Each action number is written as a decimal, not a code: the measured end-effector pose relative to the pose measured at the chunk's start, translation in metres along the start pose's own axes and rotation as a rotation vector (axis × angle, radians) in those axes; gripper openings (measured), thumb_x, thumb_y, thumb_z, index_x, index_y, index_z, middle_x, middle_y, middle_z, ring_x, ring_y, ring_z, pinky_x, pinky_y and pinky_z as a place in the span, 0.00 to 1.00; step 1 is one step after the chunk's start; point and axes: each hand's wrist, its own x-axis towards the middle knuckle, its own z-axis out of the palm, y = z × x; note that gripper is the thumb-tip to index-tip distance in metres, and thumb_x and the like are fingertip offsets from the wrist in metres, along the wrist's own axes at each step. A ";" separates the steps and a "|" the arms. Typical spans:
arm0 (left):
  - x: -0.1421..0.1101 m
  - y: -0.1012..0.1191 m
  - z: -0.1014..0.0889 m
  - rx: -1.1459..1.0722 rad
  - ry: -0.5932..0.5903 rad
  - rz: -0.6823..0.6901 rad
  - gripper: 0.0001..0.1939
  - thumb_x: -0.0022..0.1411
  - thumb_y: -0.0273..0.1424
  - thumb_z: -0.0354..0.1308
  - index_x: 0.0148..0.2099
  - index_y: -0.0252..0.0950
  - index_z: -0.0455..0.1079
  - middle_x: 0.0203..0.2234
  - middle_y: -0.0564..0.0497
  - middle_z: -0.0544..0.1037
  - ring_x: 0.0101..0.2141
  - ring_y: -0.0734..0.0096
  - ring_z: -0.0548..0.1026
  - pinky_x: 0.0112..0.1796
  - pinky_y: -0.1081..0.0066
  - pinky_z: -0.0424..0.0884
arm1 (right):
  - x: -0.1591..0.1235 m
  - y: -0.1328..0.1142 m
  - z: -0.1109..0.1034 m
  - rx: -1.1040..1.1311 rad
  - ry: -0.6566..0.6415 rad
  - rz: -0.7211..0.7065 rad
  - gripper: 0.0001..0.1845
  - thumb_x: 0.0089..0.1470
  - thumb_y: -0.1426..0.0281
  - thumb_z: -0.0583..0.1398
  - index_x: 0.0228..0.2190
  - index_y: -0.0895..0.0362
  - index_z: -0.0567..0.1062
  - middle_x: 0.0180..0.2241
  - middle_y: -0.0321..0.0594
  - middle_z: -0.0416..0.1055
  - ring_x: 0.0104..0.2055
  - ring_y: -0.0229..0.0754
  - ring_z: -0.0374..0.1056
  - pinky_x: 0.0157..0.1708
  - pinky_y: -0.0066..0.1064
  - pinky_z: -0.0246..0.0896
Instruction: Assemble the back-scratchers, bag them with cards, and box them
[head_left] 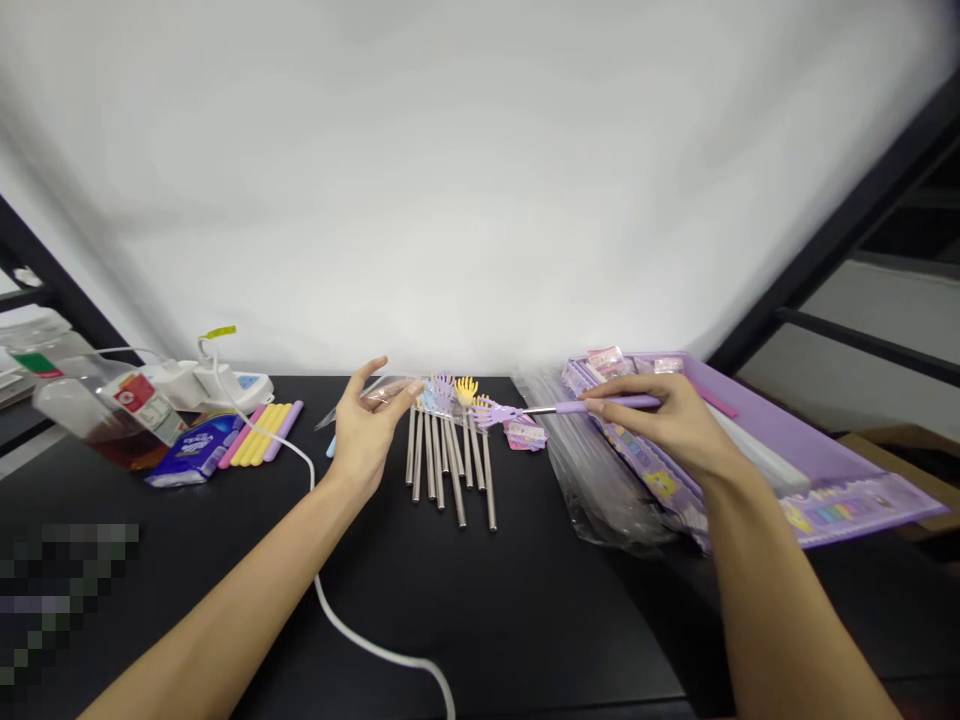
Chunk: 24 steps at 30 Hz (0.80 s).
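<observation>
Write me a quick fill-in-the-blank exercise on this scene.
The right hand holds a small back scratcher whose handle is ____.
The tabletop under the bare metal rods is ____.
In the row of coloured tubes, the middle ones are ____.
The blue packet lies to the ____ of those tubes.

Missing words: purple; black; yellow; left.

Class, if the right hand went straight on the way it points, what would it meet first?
Probably the clustered claw-ended metal rods, met by the claw of the purple scratcher that the right hand holds; depth is unclear, so they may already touch.
</observation>
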 end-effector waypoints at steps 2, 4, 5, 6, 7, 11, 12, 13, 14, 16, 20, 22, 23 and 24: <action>0.000 -0.001 0.000 -0.005 0.003 -0.008 0.39 0.46 0.31 0.76 0.60 0.37 0.67 0.34 0.49 0.82 0.40 0.68 0.81 0.54 0.63 0.70 | 0.000 -0.002 0.001 -0.020 -0.012 -0.026 0.17 0.50 0.54 0.67 0.32 0.55 0.85 0.34 0.45 0.82 0.37 0.52 0.76 0.33 0.37 0.69; -0.001 -0.002 0.001 -0.018 0.010 -0.020 0.38 0.46 0.30 0.76 0.59 0.36 0.67 0.33 0.49 0.82 0.40 0.68 0.81 0.54 0.63 0.70 | 0.001 -0.004 0.003 -0.032 -0.040 -0.051 0.17 0.52 0.55 0.66 0.35 0.55 0.85 0.36 0.44 0.82 0.39 0.52 0.76 0.35 0.37 0.69; -0.001 -0.002 0.001 -0.022 0.018 -0.026 0.38 0.46 0.30 0.75 0.59 0.35 0.67 0.33 0.50 0.82 0.40 0.68 0.81 0.54 0.63 0.70 | 0.000 -0.005 0.005 -0.034 -0.055 -0.058 0.17 0.53 0.54 0.66 0.35 0.55 0.85 0.36 0.44 0.82 0.40 0.52 0.76 0.35 0.37 0.69; -0.001 -0.002 0.002 -0.025 0.028 -0.030 0.37 0.46 0.30 0.75 0.58 0.35 0.68 0.32 0.50 0.82 0.40 0.68 0.81 0.54 0.63 0.70 | 0.000 -0.007 0.006 -0.034 -0.068 -0.061 0.18 0.53 0.54 0.65 0.35 0.55 0.85 0.36 0.44 0.82 0.40 0.52 0.76 0.35 0.37 0.69; -0.002 -0.003 0.002 -0.026 0.039 -0.033 0.37 0.46 0.30 0.75 0.57 0.35 0.68 0.32 0.50 0.82 0.40 0.68 0.81 0.54 0.64 0.70 | 0.000 -0.008 0.007 -0.033 -0.077 -0.061 0.18 0.53 0.54 0.65 0.35 0.55 0.85 0.36 0.44 0.82 0.39 0.52 0.76 0.34 0.37 0.69; -0.004 -0.003 0.004 -0.025 0.074 -0.033 0.35 0.45 0.30 0.76 0.56 0.35 0.69 0.30 0.51 0.81 0.40 0.68 0.81 0.52 0.65 0.71 | 0.000 -0.011 0.011 -0.015 -0.087 -0.075 0.16 0.54 0.55 0.65 0.35 0.54 0.84 0.35 0.43 0.82 0.38 0.51 0.76 0.35 0.36 0.69; -0.004 -0.003 0.004 -0.026 0.078 -0.036 0.35 0.45 0.30 0.76 0.55 0.35 0.69 0.30 0.51 0.81 0.39 0.69 0.81 0.52 0.65 0.71 | 0.000 -0.011 0.012 -0.011 -0.081 -0.086 0.16 0.54 0.56 0.65 0.36 0.54 0.84 0.36 0.43 0.82 0.39 0.50 0.76 0.36 0.36 0.69; -0.004 -0.003 0.004 -0.028 0.081 -0.039 0.35 0.45 0.30 0.76 0.55 0.35 0.69 0.30 0.51 0.81 0.39 0.69 0.81 0.52 0.66 0.71 | 0.000 -0.011 0.012 -0.006 -0.072 -0.097 0.15 0.55 0.56 0.65 0.37 0.54 0.84 0.36 0.43 0.82 0.39 0.50 0.76 0.36 0.36 0.69; -0.004 -0.003 0.004 -0.032 0.082 -0.042 0.35 0.45 0.30 0.76 0.55 0.35 0.69 0.31 0.51 0.81 0.39 0.70 0.80 0.51 0.66 0.72 | 0.000 -0.010 0.012 -0.002 -0.063 -0.105 0.15 0.55 0.56 0.65 0.37 0.53 0.84 0.37 0.43 0.82 0.40 0.50 0.76 0.37 0.37 0.69; -0.004 -0.004 0.004 -0.052 0.088 -0.042 0.35 0.44 0.29 0.77 0.54 0.34 0.69 0.31 0.51 0.81 0.38 0.70 0.80 0.50 0.67 0.73 | 0.000 -0.008 0.012 0.003 -0.052 -0.114 0.16 0.55 0.56 0.65 0.38 0.54 0.84 0.38 0.44 0.81 0.40 0.51 0.76 0.37 0.37 0.69; 0.000 -0.002 0.003 -0.098 0.127 -0.033 0.32 0.45 0.28 0.76 0.52 0.34 0.69 0.29 0.51 0.80 0.38 0.69 0.81 0.48 0.67 0.74 | 0.000 -0.005 0.010 0.009 -0.051 -0.104 0.16 0.53 0.57 0.65 0.38 0.54 0.84 0.37 0.44 0.82 0.39 0.51 0.76 0.35 0.37 0.68; 0.001 -0.001 0.003 -0.105 0.147 -0.033 0.31 0.45 0.27 0.76 0.51 0.34 0.69 0.30 0.51 0.80 0.38 0.69 0.81 0.48 0.67 0.74 | -0.001 -0.005 0.010 0.000 -0.055 -0.090 0.15 0.54 0.58 0.65 0.38 0.54 0.84 0.37 0.43 0.82 0.39 0.50 0.76 0.35 0.36 0.68; 0.001 0.000 0.003 -0.106 0.152 -0.033 0.30 0.45 0.26 0.75 0.51 0.34 0.70 0.30 0.51 0.80 0.38 0.69 0.81 0.48 0.67 0.74 | -0.001 -0.006 0.010 -0.008 -0.058 -0.087 0.15 0.55 0.58 0.65 0.37 0.54 0.84 0.37 0.43 0.82 0.39 0.50 0.76 0.35 0.36 0.68; 0.000 0.000 0.004 -0.104 0.148 -0.032 0.30 0.46 0.26 0.75 0.51 0.34 0.70 0.30 0.51 0.80 0.37 0.70 0.81 0.48 0.67 0.74 | -0.001 -0.006 0.011 -0.015 -0.062 -0.089 0.14 0.55 0.58 0.64 0.37 0.53 0.84 0.37 0.43 0.82 0.40 0.50 0.76 0.36 0.36 0.68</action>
